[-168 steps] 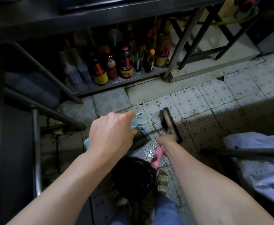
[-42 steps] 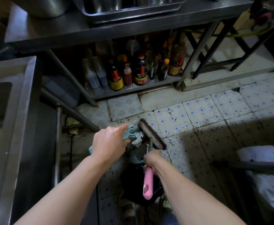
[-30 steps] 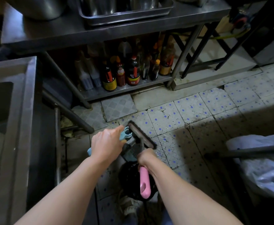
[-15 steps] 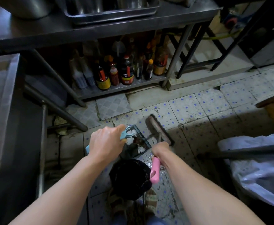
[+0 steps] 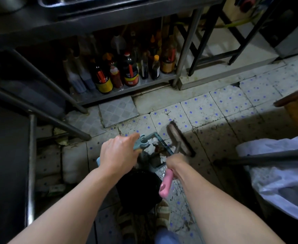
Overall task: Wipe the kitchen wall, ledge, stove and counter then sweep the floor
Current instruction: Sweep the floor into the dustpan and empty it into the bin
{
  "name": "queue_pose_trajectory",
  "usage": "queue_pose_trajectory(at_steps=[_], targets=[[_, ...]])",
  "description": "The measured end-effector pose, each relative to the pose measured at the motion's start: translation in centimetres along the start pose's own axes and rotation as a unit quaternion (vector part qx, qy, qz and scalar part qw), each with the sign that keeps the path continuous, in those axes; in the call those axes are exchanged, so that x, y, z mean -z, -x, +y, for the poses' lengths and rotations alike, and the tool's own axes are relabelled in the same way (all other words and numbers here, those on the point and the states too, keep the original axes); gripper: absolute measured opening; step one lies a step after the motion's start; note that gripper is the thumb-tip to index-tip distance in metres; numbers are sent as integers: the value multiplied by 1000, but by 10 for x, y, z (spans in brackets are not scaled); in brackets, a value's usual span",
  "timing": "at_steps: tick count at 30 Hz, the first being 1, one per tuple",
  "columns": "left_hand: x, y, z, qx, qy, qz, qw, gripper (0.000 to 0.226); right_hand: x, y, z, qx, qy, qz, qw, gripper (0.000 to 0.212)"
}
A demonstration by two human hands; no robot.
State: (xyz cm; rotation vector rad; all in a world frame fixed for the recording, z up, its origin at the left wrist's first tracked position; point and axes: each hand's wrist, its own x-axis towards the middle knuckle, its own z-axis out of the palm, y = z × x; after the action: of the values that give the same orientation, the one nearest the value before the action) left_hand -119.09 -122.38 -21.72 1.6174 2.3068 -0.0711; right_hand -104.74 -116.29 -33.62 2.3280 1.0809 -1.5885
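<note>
Our left hand [image 5: 118, 152] holds the blue dustpan [image 5: 155, 147]; our right hand [image 5: 175, 160] grips the pink-handled brush [image 5: 179, 138]. Bottle labels [image 5: 103, 86] are too blurry to read.

1. Left hand [image 5: 117, 153] grips blue dustpan [image 5: 155, 147] handle; scraps inside the pan.
2. Right hand [image 5: 175, 160] grips pink-handled brush [image 5: 179, 139], head on tiled floor [image 5: 224, 110] beside the pan.
3. Sauce bottles [image 5: 127, 73] on low shelf behind.
</note>
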Motion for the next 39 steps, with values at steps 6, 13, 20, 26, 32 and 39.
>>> queue_pose_trajectory(at_steps=[6, 13, 20, 26, 32, 39], targets=[[0, -3, -2, -27, 1, -2, 1000, 23, -44, 24, 4, 28, -7, -79, 996, 7], [1, 1, -15, -31, 0, -4, 1000, 31, -44, 46, -6, 23, 56, -14, 998, 37], [19, 10, -45, -13, 14, 17, 1000, 32, -55, 60, -16, 43, 58, 21, 997, 42], [37, 14, -78, 14, 19, 40, 999, 21, -58, 57, -49, 53, 64, 24, 996, 25], [38, 17, -112, 40, -5, 42, 998, 26, -68, 39, -76, 65, 63, -6, 996, 21], [28, 15, -138, 67, -2, 43, 997, 33, -96, 27, -72, 61, 92, -12, 994, 27]])
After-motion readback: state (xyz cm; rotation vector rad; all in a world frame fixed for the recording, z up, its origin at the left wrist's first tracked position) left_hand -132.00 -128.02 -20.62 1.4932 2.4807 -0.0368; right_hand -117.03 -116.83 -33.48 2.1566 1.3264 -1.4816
